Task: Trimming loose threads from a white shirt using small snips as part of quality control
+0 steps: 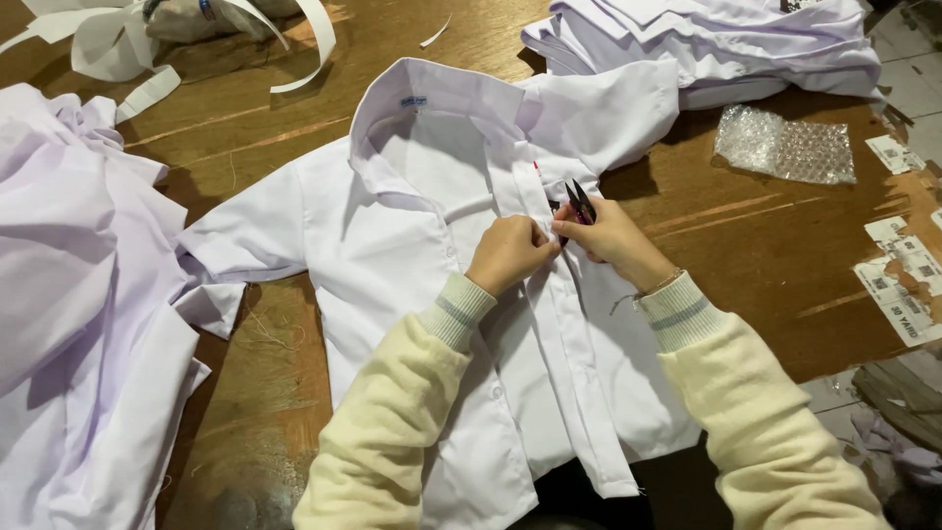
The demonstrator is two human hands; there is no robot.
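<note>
White short-sleeved shirt point(412, 245) spread flat mid-table, collar toward 12 o'clock. Left hand point(508, 252) pinched shut on button placket point(535, 201), tensioning it; right hand point(610, 236) closed around thread snips point(579, 201), blades toward 11 o'clock.

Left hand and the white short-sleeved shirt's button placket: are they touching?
Touching. The head view shows the left hand pinching the placket of the white short-sleeved shirt with no gap, beside the right hand, which holds small black thread snips.
</note>
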